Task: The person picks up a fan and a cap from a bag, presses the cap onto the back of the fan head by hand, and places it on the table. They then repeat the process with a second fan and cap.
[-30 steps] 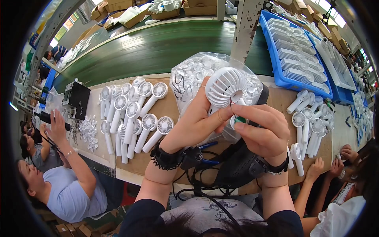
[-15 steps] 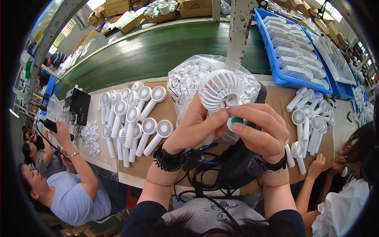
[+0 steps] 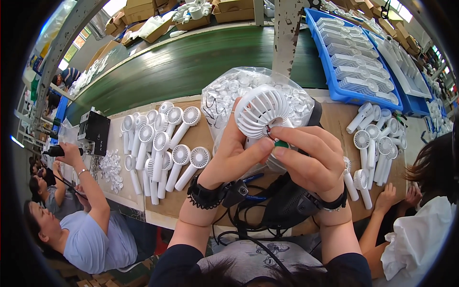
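Note:
My left hand [image 3: 229, 160] is closed around a white handheld fan [image 3: 256, 107], its slatted round head turned upward above the bench. Below the head, my right hand [image 3: 313, 155] pinches a small round part with a green face [image 3: 281, 143], mostly covered by my fingers. Thin dark and red wires [image 3: 269, 130] run between the fan's hub and my fingertips. Just behind the fan, a clear plastic bag [image 3: 222, 95] is filled with small white round pieces. Dark straps with small devices sit on both my wrists.
White handheld fans [image 3: 180, 154] lie grouped at left, with more fans [image 3: 362, 140] at right. Blue trays [image 3: 354, 99] hold stacked white shells. Beyond the bench runs a green conveyor belt [image 3: 191, 57]; a post [image 3: 286, 43] rises before it. Black cables [image 3: 244, 210] lie near me. Co-workers sit either side.
The fan and both my hands have shifted slightly left, and the green-faced part is now closer to the fan's hub. At left, the co-worker's hand has lowered a black tool toward level.

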The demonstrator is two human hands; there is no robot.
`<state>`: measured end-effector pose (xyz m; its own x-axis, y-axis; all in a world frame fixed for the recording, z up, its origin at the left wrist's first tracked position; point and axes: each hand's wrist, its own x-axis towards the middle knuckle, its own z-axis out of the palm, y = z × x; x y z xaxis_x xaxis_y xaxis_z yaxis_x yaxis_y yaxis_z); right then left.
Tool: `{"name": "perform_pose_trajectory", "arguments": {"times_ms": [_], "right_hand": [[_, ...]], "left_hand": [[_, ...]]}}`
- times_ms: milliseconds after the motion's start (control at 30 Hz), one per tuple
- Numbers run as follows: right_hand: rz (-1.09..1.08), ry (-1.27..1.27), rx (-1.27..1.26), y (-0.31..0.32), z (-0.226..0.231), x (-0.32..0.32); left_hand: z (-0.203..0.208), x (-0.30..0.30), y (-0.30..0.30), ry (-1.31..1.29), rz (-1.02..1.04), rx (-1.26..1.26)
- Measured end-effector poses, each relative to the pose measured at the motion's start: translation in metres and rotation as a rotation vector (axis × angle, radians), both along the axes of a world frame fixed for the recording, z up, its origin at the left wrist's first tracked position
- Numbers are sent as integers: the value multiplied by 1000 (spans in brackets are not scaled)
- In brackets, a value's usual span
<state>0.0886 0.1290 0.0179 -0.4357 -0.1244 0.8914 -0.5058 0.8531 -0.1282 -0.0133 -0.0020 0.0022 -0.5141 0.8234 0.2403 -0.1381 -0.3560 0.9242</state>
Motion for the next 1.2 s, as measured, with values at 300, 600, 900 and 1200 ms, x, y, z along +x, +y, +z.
{"name": "perform_pose_trajectory", "arguments": {"times_ms": [300, 600, 900, 1200], "right_hand": [[-9, -93, -141, -2, 8, 6], [93, -41, -242, 1, 6, 6], [101, -144, -417, 3, 4, 6], [78, -113, -529, 2, 6, 9]], "left_hand": [[-9, -3, 5, 126, -44, 47], [-17, 3, 6, 52, -45, 58], [-13, -1, 5, 124, -120, -77], [-9, 4, 9, 38, -158, 17]]}}
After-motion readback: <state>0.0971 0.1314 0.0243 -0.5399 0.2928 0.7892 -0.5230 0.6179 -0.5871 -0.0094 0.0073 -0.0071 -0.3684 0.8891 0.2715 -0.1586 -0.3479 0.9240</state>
